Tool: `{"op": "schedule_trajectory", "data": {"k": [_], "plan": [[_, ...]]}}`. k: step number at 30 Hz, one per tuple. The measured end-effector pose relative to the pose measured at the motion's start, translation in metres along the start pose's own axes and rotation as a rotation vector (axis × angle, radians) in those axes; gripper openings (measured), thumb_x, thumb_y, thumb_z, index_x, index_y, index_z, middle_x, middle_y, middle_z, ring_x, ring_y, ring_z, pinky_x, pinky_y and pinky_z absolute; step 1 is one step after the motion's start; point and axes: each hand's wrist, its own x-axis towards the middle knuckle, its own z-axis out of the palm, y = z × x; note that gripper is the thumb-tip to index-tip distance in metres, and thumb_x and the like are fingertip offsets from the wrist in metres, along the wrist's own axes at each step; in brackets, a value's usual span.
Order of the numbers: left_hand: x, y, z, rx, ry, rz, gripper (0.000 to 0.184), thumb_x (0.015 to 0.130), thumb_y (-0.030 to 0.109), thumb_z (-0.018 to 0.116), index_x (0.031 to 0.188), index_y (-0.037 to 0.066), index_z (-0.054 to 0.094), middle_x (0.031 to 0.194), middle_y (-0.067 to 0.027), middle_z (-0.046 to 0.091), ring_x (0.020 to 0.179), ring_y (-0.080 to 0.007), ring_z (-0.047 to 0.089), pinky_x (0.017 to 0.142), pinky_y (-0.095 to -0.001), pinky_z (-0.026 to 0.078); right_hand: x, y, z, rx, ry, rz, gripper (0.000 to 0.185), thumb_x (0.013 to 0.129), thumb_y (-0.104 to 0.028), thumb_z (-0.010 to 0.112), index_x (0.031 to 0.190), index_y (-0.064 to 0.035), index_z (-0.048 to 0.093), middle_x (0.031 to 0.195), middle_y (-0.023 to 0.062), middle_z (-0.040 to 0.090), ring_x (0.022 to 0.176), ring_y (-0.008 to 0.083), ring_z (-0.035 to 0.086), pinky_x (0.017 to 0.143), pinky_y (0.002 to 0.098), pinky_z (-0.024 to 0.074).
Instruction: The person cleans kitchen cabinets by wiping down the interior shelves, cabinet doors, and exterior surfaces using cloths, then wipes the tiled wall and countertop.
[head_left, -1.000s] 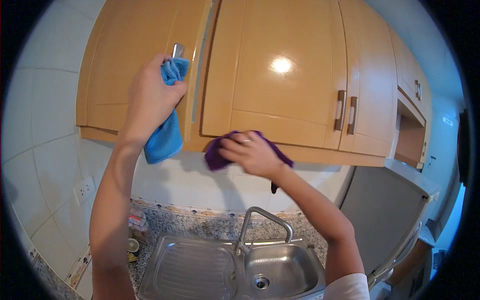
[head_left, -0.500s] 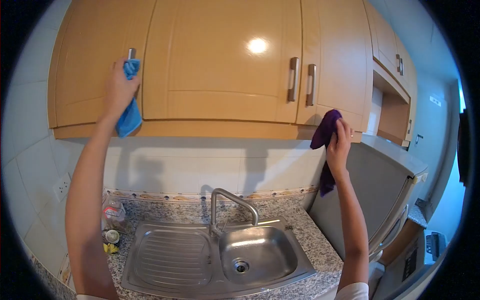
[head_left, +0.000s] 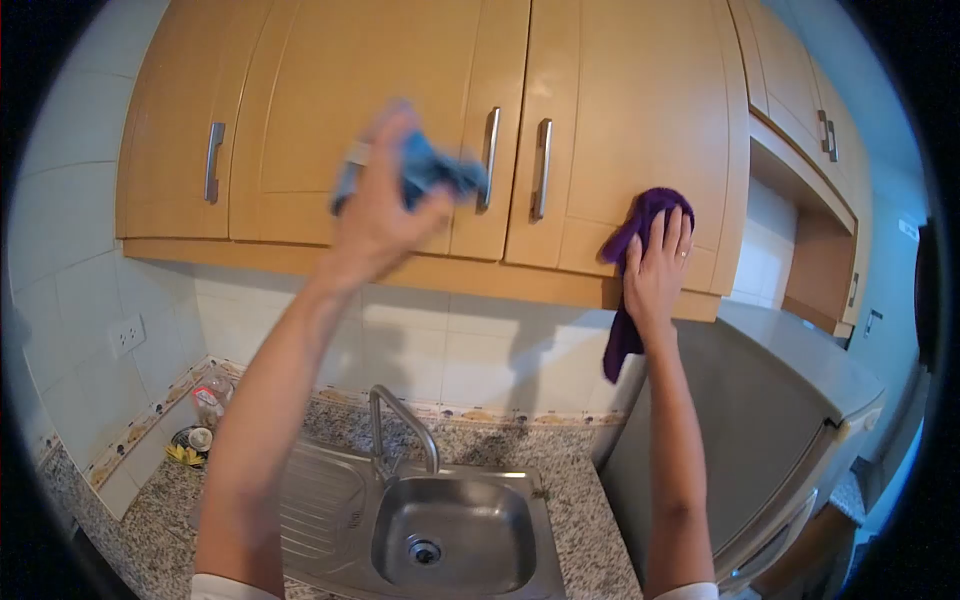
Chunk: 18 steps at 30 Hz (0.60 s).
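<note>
My left hand (head_left: 385,215), smeared by motion, holds a crumpled blue cloth (head_left: 425,172) in front of the middle cabinet door (head_left: 360,90), just left of a metal handle (head_left: 490,158). Against the lower part of the right cabinet door (head_left: 640,110), my right hand (head_left: 660,260) presses a purple cloth (head_left: 650,212) with its fingers over it. One end of the purple cloth hangs down beside the wrist. Another handle (head_left: 542,170) stands between the two hands, and a further one (head_left: 213,162) is on the left door.
Below the cabinets are a steel sink (head_left: 460,530) with a tall faucet (head_left: 400,425) and a granite counter (head_left: 570,480). A grey fridge (head_left: 720,400) stands at the right. A bag (head_left: 210,400) and a yellow item (head_left: 185,456) lie in the left corner; a socket (head_left: 128,335) is above.
My left hand has left the left door's handle and moved right with the blue cloth. My right hand went right with the purple cloth, then up onto the right door. The left door has closed.
</note>
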Motion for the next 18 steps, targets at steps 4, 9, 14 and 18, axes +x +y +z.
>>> {"op": "schedule_trajectory", "data": {"k": [4,9,14,18], "plan": [[-0.008,-0.007,0.036,0.413,-0.281,0.129,0.069,0.072,0.018,0.064,0.134,0.016,0.035,0.146,-0.0118,0.021,0.133,-0.036,0.023,0.107,-0.0448,0.022,-0.035,0.013,-0.01,0.117,-0.027,-0.071,0.04,0.084,-0.017,0.05,0.118,0.0032,0.048,0.138,0.0221,0.033,0.129,0.0408,0.024,0.105,0.0529,0.0194],[0.011,-0.03,0.029,0.38,-0.311,0.138,0.07,0.074,0.016,0.062,0.137,0.025,0.034,0.149,-0.0112,0.014,0.136,-0.0346,0.017,0.109,-0.0448,0.018,-0.09,0.018,-0.006,0.235,-0.15,-0.17,0.039,0.069,0.001,0.055,0.108,0.0045,0.05,0.135,0.0251,0.033,0.13,0.0454,0.022,0.105,0.056,0.0176],[0.058,-0.07,0.023,0.178,0.011,0.114,0.077,0.076,0.013,0.061,0.141,0.016,0.02,0.148,-0.0184,0.01,0.136,-0.0346,0.016,0.11,-0.0427,0.017,-0.089,-0.041,-0.008,0.363,-0.121,-0.303,0.032,0.076,-0.005,0.05,0.107,0.0053,0.052,0.13,0.0257,0.04,0.125,0.0416,0.035,0.104,0.0565,0.0236],[0.058,-0.073,0.026,-0.047,0.234,0.082,0.08,0.069,0.022,0.073,0.136,0.013,0.03,0.14,-0.0211,0.024,0.131,-0.0349,0.025,0.108,-0.0385,0.023,-0.055,-0.122,-0.013,0.3,-0.103,-0.365,0.036,0.079,-0.015,0.05,0.11,0.0008,0.053,0.133,0.0211,0.041,0.127,0.0336,0.036,0.107,0.0494,0.0176]]}}
